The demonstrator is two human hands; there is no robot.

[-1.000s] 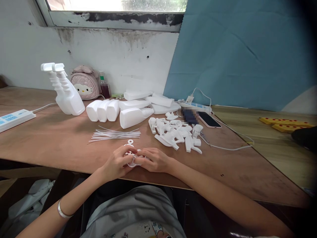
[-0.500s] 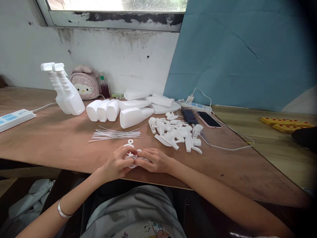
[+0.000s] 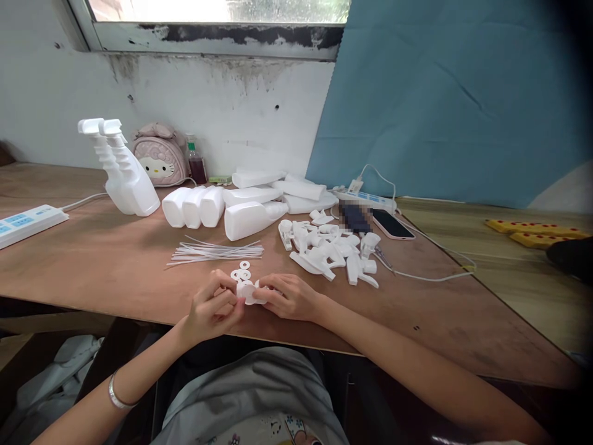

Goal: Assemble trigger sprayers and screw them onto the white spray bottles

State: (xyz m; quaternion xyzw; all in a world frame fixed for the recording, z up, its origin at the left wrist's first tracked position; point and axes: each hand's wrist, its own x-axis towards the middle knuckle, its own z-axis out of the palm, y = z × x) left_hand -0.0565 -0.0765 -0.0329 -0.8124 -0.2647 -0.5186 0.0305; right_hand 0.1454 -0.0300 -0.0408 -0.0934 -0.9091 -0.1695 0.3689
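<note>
At the table's front edge my left hand [image 3: 217, 307] is closed, its thumb and fingertips pinching the edge of a small white round piece [image 3: 247, 290]. My right hand [image 3: 288, 298] rests on the table opposite, fingers bent and tips pressed to the right side of that piece. Its exact kind is partly hidden by the fingers. Several flat white ring washers [image 3: 244, 265] lie just beyond the fingertips, some overlapping. Behind them is a bundle of thin white tubes [image 3: 217, 251]. White trigger sprayer heads [image 3: 319, 247] are heaped to the right.
Empty-looking white bottles [image 3: 252, 219] lie on their sides at the back. Two bottles with sprayers [image 3: 132, 179] lean at the left, near a pink pouch [image 3: 160, 157] and a power strip [image 3: 30, 224]. A phone [image 3: 393, 224] and cables lie right.
My left hand has drawn slightly left and turned, uncovering more of the washers and the white round piece. My right hand has stayed nearly in place.
</note>
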